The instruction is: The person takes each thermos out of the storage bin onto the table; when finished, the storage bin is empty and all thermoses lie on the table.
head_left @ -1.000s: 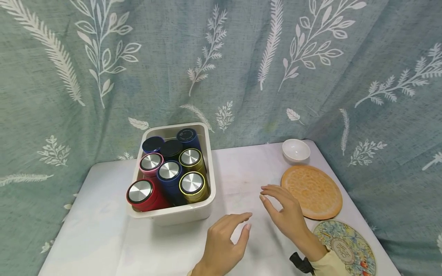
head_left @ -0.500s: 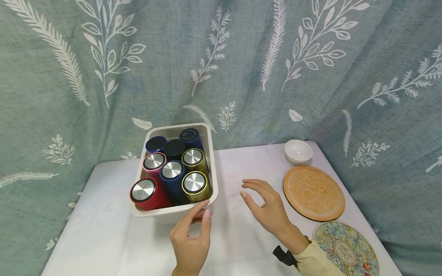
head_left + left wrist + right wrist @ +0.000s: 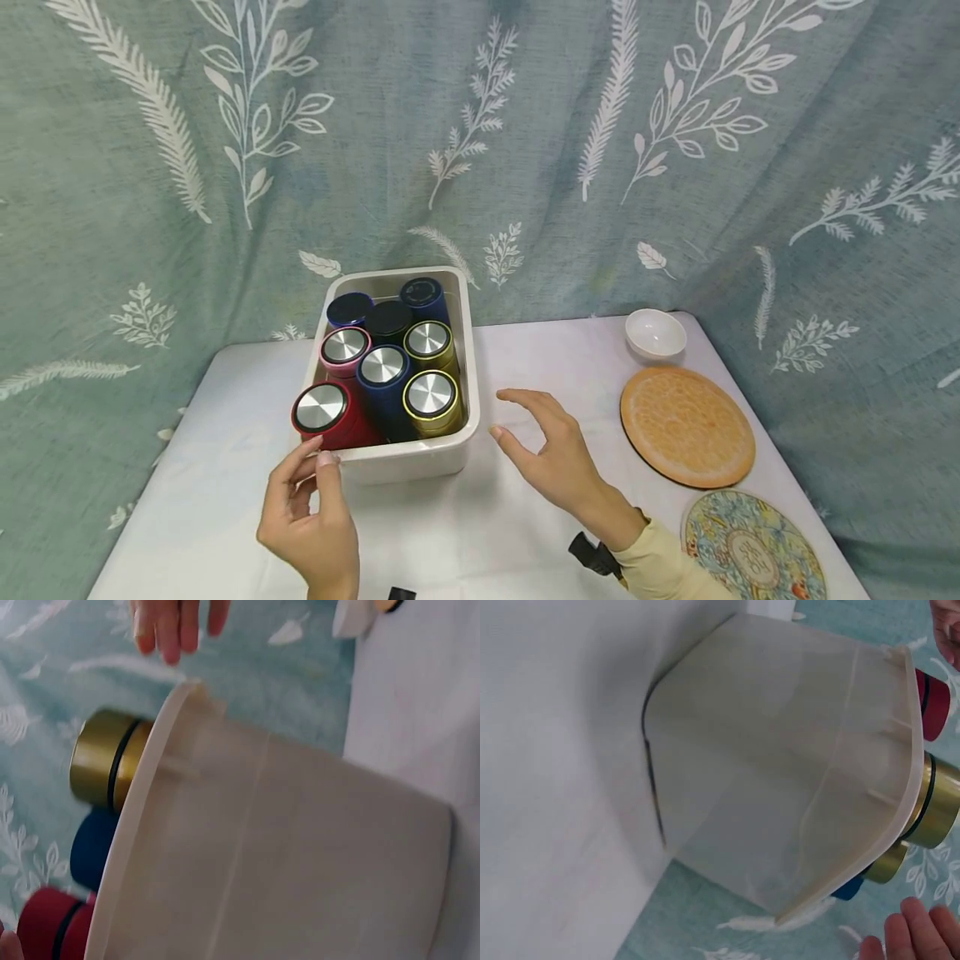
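A white plastic bin (image 3: 408, 462) holds several vacuum flasks, their round lids rising above the rim. The red flask (image 3: 348, 421) leans in the front left corner; a dark blue flask (image 3: 393, 408) and a gold flask (image 3: 438, 417) stand beside it. My left hand (image 3: 311, 525) is at that corner, thumb and fingers curved and apart, fingertips right at the rim by the red flask and holding nothing. In the left wrist view only a bit of it shows at the lower left edge. Right of the bin, my right hand (image 3: 555, 458) hovers with fingers spread, holding nothing.
On the table's right side lie an orange round mat (image 3: 686, 425) and a patterned round mat (image 3: 753, 546). A white bowl (image 3: 656, 333) stands behind them. A leaf-patterned curtain (image 3: 525, 150) hangs along the table's back and right edges.
My left hand has moved left across the bin's front to its front left corner. The right hand has come left, nearer the bin's right side. The flasks have stayed put.
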`<state>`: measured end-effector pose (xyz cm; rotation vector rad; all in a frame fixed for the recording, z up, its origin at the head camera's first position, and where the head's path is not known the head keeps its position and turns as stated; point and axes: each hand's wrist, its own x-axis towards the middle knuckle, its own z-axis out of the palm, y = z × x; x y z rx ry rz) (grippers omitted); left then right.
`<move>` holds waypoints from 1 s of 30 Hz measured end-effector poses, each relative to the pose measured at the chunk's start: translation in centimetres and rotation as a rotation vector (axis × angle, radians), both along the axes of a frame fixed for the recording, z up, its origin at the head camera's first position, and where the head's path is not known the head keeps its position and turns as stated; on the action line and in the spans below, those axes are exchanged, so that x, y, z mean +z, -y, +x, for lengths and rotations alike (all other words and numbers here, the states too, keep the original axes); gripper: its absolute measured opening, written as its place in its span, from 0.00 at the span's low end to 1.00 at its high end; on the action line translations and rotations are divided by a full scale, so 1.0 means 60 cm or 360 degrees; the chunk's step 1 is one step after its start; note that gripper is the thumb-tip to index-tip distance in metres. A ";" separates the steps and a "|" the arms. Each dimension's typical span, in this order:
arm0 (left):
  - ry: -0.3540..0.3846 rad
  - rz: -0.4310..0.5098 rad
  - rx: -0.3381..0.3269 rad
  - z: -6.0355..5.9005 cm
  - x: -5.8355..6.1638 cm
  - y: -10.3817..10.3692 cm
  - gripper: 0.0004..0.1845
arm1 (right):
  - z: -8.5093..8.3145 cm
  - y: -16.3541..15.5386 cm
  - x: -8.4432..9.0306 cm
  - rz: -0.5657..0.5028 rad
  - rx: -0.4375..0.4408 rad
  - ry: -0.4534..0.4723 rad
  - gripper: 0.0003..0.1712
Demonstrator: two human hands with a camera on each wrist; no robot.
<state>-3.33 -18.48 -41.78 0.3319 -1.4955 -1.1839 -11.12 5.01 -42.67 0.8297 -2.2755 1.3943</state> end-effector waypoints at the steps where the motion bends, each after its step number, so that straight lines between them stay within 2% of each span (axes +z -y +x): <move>1: 0.0025 0.0020 0.0042 0.000 0.001 0.006 0.08 | 0.000 0.002 0.000 -0.0007 0.0005 0.0006 0.29; 5: 0.0121 0.0151 0.0195 0.000 0.003 0.032 0.10 | -0.001 0.011 0.000 -0.0040 0.0022 0.0017 0.35; 8: 0.0201 0.0283 0.0192 0.000 0.001 0.052 0.11 | -0.003 0.016 0.002 -0.0056 0.0033 0.0015 0.35; 14: 0.0353 0.0538 -0.0033 -0.002 -0.008 0.080 0.16 | -0.009 0.026 0.007 -0.0046 0.0060 0.0030 0.30; 19: 0.0487 0.0634 -0.0179 -0.005 -0.011 0.087 0.18 | -0.014 0.038 0.009 -0.0069 0.0113 0.0066 0.29; 26: 0.0533 0.0765 -0.0340 -0.010 -0.012 0.096 0.19 | -0.017 0.049 0.019 -0.0076 0.0149 0.0130 0.31; 30: 0.0645 0.0808 -0.0416 -0.015 -0.015 0.101 0.21 | -0.020 0.056 0.023 -0.0067 0.0180 0.0145 0.32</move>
